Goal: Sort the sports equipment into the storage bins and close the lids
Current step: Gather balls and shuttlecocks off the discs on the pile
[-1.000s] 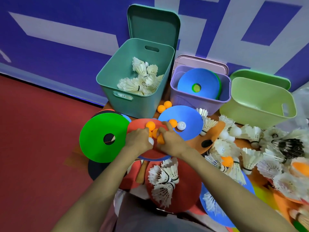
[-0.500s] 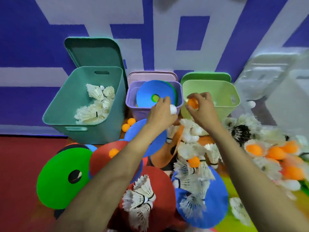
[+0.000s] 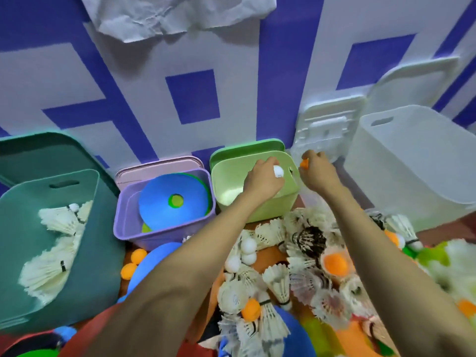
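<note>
Foreground: heaped shuttlecocks (image 3: 278, 279) and loose balls (image 3: 247, 249). Beyond: left hand (image 3: 262, 182), fingers curled round a white ball (image 3: 278, 172), over the open green bin (image 3: 231, 176). Right hand (image 3: 319, 173), fingers pinching an orange ball (image 3: 304, 164), just past that bin's right rim, near the white bin (image 3: 412, 161).

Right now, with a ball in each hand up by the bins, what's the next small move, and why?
Probably loosen the grip of the left hand and let the white ball drop: it hangs above the open green bin. The right hand pinches its orange ball just outside that bin's right wall, so it should wait.
</note>
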`<state>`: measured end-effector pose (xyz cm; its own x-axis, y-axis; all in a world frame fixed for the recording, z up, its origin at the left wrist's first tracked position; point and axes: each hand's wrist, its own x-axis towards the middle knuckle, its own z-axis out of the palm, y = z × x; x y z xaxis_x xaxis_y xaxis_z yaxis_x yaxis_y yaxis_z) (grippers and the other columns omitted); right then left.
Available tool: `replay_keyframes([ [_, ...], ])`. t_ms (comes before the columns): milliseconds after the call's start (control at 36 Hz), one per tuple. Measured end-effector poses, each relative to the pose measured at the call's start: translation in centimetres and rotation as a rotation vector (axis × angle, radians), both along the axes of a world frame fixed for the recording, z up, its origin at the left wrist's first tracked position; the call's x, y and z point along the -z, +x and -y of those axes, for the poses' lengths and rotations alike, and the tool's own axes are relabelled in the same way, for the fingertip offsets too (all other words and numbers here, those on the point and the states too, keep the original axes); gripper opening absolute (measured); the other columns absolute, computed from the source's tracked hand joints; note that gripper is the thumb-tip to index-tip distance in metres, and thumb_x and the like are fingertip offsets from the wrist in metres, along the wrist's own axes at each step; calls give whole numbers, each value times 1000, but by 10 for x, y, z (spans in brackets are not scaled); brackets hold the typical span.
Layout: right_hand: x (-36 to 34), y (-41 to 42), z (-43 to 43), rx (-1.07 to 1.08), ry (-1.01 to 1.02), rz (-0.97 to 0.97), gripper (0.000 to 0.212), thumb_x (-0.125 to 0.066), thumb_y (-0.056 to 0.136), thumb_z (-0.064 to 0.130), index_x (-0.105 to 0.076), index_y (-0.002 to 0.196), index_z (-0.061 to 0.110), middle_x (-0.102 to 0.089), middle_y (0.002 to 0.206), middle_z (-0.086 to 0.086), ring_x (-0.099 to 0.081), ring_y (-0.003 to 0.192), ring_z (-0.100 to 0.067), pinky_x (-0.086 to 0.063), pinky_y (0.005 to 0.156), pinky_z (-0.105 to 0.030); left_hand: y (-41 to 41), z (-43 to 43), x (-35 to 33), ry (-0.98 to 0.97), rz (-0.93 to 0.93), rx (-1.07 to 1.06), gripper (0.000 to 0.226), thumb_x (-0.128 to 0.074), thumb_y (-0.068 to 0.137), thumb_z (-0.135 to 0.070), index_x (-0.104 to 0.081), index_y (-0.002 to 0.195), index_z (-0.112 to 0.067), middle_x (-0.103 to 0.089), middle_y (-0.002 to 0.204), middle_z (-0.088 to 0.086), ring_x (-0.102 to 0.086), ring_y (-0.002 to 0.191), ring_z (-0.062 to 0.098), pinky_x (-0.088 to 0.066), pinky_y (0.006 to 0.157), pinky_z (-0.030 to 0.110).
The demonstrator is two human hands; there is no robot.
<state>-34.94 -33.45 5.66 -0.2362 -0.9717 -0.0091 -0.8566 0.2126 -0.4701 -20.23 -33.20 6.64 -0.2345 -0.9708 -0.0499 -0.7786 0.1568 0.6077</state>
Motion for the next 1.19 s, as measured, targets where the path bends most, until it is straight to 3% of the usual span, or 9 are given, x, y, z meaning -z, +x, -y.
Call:
replay_keyframes([
  [111,19,-44,10,37,100,-38,35,-48,90,10,-46,124,1,-42,131,-27,-47,117,-44,-41,98,-45,-51,19,5,30,-38,38,35,-60,82,-21,-57,117,-19,-56,121,9,-54,108,32,-44,83,32],
  [194,36,-68,14,51,193,-56,35,-48,91,16,-49,125,6,-44,133,-23,-50,117,-40,-43,92,-41,-84,26,12,42,12,87,39,-62,84,-27,-54,120,-15,-55,122,11,-54,110,32,-44,84,35],
  [333,59,-95,11,-31,279,-87,36,-49,85,11,-54,121,13,-59,122,-13,-57,109,-34,-45,78,-34,-120,32,30,-74,274,153,40,-58,86,-43,-53,114,-14,-60,117,10,-51,113,31,-35,88,36],
  [444,64,-100,7,-56,396,-106,42,-57,80,10,-54,122,12,-62,114,-11,-59,101,-30,-42,70,-32,-135,33,44,-98,448,197,39,-56,86,-42,-52,117,-18,-59,119,5,-44,118,27,-28,94,37],
  [583,69,-100,-1,-23,300,-115,38,-54,86,11,-55,124,12,-61,117,-12,-58,104,-31,-47,77,-34,-135,30,49,-141,526,217,45,-60,85,-43,-48,122,-19,-54,127,3,-37,123,25,-25,95,38],
  [667,60,-94,-10,-8,242,-98,37,-52,84,13,-56,120,13,-63,112,-13,-59,99,-32,-45,72,-32,-127,25,40,-160,422,197,37,-56,88,-35,-51,121,-20,-51,128,2,-36,123,24,-24,95,37],
  [861,11,-30,-61,-52,-6,-5,27,-55,91,22,-58,115,10,-62,113,-14,-59,103,-34,-48,81,-39,-57,-27,17,-244,63,12,25,-56,87,-25,-58,112,-24,-53,117,-3,-43,114,18,-19,86,29],
  [1028,-8,61,-108,-332,-158,157,30,-57,90,20,-57,119,12,-61,110,-7,-58,100,-24,-44,80,-33,52,-89,17,-173,90,-153,25,-58,87,-28,-59,112,-26,-53,113,-4,-44,114,17,-21,93,31],
  [1194,3,164,-147,-664,-106,236,26,-58,91,19,-59,116,13,-61,109,-5,-56,101,-20,-39,81,-26,163,-166,30,-175,166,-323,26,-56,79,-31,-63,103,-22,-62,101,1,-54,100,27,-26,83,34],
])
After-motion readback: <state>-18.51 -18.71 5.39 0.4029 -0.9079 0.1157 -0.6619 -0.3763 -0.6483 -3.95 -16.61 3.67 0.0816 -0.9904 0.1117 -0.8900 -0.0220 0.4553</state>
